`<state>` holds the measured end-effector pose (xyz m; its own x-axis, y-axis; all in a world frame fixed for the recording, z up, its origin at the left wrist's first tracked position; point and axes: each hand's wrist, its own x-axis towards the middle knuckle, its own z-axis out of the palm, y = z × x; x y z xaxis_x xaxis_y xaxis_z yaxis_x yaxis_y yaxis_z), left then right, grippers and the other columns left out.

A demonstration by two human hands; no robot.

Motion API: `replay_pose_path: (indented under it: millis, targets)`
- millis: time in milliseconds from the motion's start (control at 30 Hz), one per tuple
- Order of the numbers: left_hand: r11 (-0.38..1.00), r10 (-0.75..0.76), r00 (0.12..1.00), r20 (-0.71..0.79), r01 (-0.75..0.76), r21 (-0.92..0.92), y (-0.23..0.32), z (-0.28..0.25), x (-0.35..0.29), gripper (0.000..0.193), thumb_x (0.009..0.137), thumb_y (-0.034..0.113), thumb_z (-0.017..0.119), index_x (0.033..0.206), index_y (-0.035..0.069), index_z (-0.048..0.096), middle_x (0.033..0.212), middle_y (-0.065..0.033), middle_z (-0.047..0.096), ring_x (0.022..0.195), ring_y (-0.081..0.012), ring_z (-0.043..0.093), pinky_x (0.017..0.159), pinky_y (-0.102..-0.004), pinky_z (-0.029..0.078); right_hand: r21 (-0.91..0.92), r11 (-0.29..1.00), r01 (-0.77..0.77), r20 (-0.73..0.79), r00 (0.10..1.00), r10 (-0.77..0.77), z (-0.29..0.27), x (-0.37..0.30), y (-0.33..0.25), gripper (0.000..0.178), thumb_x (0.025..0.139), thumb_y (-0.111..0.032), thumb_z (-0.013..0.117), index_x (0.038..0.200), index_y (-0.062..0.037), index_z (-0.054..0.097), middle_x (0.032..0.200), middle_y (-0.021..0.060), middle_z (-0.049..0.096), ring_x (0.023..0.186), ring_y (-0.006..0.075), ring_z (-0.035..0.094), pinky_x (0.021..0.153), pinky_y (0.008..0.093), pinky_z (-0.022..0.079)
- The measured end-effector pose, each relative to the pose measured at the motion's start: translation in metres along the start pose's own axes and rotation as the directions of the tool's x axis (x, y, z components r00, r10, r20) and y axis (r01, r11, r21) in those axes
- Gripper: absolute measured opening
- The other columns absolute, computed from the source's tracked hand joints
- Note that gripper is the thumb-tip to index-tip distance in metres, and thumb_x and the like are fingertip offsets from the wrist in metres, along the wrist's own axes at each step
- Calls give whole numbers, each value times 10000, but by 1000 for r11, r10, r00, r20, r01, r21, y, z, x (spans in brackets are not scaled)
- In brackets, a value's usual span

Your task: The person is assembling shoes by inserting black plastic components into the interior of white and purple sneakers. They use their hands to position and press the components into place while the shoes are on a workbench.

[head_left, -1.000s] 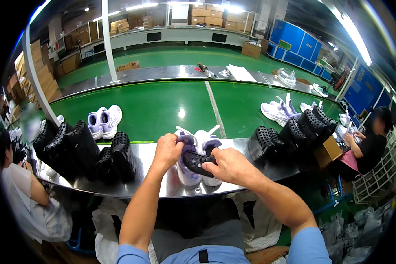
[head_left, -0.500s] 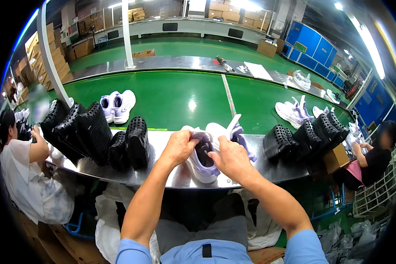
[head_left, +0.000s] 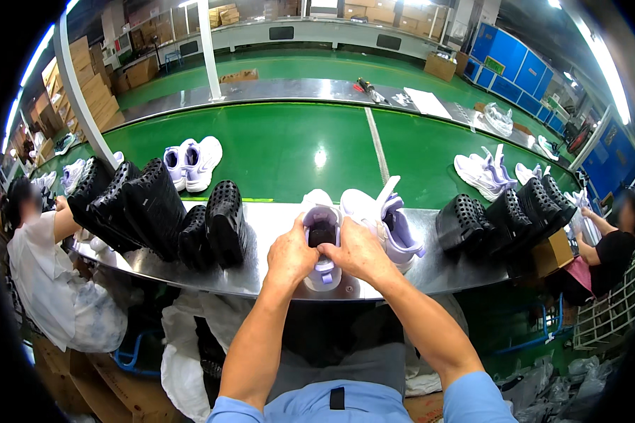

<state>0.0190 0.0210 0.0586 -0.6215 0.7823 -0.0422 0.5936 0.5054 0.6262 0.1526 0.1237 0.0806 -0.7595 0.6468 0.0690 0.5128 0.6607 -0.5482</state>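
Note:
A white and lilac sneaker stands on the metal bench edge, its heel toward me. My left hand wraps the left side of its collar, fingers closed. On the other side, my right hand grips the collar, with its thumb reaching into the opening. A dark insole shows inside the shoe. Just right of it, a second white and lilac sneaker rests on the bench with its tongue raised; neither hand appears to hold it.
Black stacked pieces with round holes stand left and right. Beyond the metal bench runs a green conveyor belt carrying sneaker pairs left and right. People work at left and right.
The held sneaker has straightened, its toe now pointing away from me, and stands farther from the second sneaker. My hands have come closer together around its collar. The view has shifted slightly.

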Motion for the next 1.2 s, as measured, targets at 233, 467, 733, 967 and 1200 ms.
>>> replay_pose_path:
  millis: [233,467,733,967,1200]
  targets:
    - [993,70,997,38,-66,-98,-7,-3,0,770,820,244,783,1530,97,524,1192,-291,731,1151,-444,696,1002,-509,541,79,997,-19,-241,970,38,35,9,19,362,905,-258,761,994,72,641,867,307,726,856,513,715,801,587,561]
    - [989,-58,987,-148,38,-140,5,-14,-33,518,833,257,778,1290,36,677,966,-236,763,920,-355,757,844,-451,576,-31,933,358,-455,826,-333,28,14,30,732,815,-229,817,1434,35,528,1350,320,634,1315,438,598,1106,479,481]
    - [974,30,945,-327,-101,-204,-26,-12,-18,265,853,148,736,1071,-4,728,889,-213,726,849,-404,708,783,-486,550,436,831,345,-15,926,-377,3,29,2,450,819,-16,590,1266,-23,638,1151,191,691,1140,353,679,944,396,554]
    - [962,102,978,-180,-143,-232,-15,-26,-21,302,845,101,770,1122,57,658,1003,-212,709,953,-455,687,841,-554,542,761,626,167,13,962,-272,13,37,-12,259,950,-180,620,1161,-31,648,1097,120,667,1064,221,606,973,382,476]
    - [911,412,784,-464,-352,214,0,-20,-30,177,852,118,795,1012,116,719,913,-97,625,862,-321,682,717,-470,554,994,53,91,-94,995,45,34,46,7,251,1135,-257,489,1030,-49,583,881,34,591,877,173,621,887,335,524]
